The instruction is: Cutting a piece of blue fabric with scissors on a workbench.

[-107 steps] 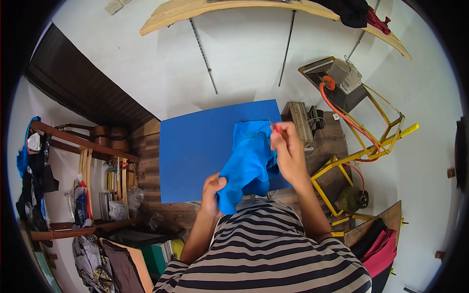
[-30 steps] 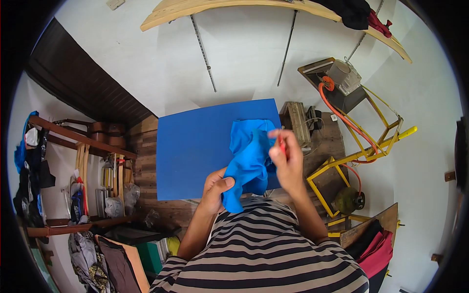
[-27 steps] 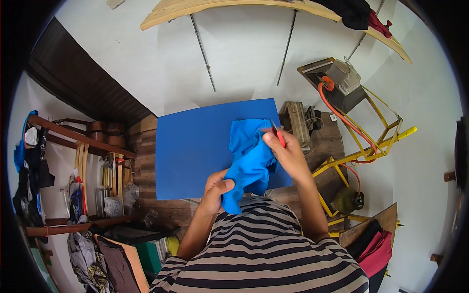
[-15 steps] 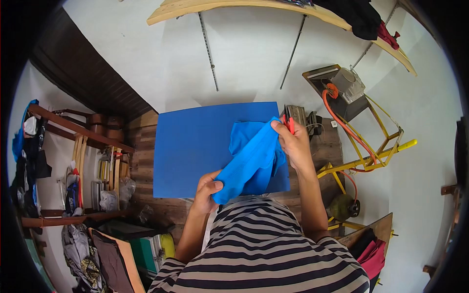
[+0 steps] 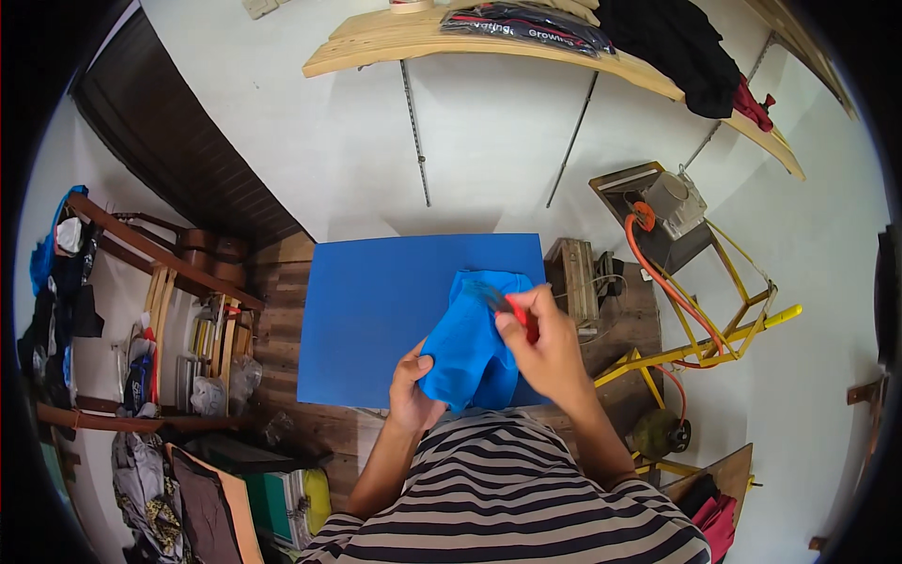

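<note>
A bright blue cloth (image 5: 465, 343) lies partly on the blue table (image 5: 362, 310) and hangs toward my striped shirt. My left hand (image 5: 412, 383) grips its lower left part, thumb on top. My right hand (image 5: 536, 343) is closed round small red-handled snips (image 5: 521, 310) over the upper right part of the cloth. The dark blades point leftward onto the fabric; whether they touch it I cannot tell.
A wooden shelf (image 5: 348, 49) with folded garments spans the wall ahead. Racks with clothes and boxes (image 5: 108, 216) stand left. A wooden crate (image 5: 578, 282), a yellow metal frame (image 5: 756, 324) with an orange hose and a gas cylinder (image 5: 658, 432) are at the right.
The table sits lower in the view. My right hand has turned the snips from upright to pointing leftward over the cloth. The strip stretched between my hands half a second ago has slackened.
</note>
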### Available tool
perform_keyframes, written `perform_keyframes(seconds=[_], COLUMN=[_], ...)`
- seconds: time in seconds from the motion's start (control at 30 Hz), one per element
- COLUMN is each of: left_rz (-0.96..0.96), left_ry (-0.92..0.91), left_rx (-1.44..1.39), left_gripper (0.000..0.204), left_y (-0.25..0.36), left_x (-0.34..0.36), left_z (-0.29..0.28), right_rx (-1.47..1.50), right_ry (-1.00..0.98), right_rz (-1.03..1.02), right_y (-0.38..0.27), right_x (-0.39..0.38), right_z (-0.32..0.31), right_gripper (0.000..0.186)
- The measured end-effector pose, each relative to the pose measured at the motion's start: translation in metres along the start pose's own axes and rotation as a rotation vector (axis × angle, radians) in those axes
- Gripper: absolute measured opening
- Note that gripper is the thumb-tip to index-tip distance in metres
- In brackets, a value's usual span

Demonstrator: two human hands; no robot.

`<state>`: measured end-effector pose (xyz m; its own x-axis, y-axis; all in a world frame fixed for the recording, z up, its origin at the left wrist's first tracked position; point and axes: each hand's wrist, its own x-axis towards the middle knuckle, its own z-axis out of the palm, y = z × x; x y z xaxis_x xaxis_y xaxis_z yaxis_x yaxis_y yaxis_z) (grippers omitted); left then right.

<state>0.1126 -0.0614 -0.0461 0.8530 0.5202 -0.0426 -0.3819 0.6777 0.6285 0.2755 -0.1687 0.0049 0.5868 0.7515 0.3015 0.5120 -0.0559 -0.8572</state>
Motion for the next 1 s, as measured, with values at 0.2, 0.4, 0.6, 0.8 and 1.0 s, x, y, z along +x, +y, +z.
perform_keyframes(seconds=[0.2,0.4,0.6,0.8,1.0], left_rz=[-0.052,-0.116,-0.123,-0.125,-0.098], left_ry=[-0.052,-0.068,-0.118,-0.085,-0.087], left_rx=[0.077,0.093,0.085,0.069,0.041], left_gripper=[0.063,0.061,0.059,0.059,0.060], left_y=[0.000,-0.002,0.001,-0.003,0.005], left_x=[0.005,0.005,0.001,-0.014,-0.028], left_z=[0.006,0.011,0.016,0.024,0.022], right_rx=[-0.151,-0.194,-0.182,-0.231,-0.227], right_ry=[0.109,0.135,0.175,0.208,0.146], right_rz=[-0.075,-0.095,-0.091,-0.146,-0.172], right_y=[-0.005,0.001,-0.005,-0.011,-0.021], right_x=[-0.013,-0.022,-0.029,-0.041,-0.046], right_z=[0.007,0.001,0.004,0.005,0.018], right_gripper=[0.026,0.023,0.022,0.027,0.026])
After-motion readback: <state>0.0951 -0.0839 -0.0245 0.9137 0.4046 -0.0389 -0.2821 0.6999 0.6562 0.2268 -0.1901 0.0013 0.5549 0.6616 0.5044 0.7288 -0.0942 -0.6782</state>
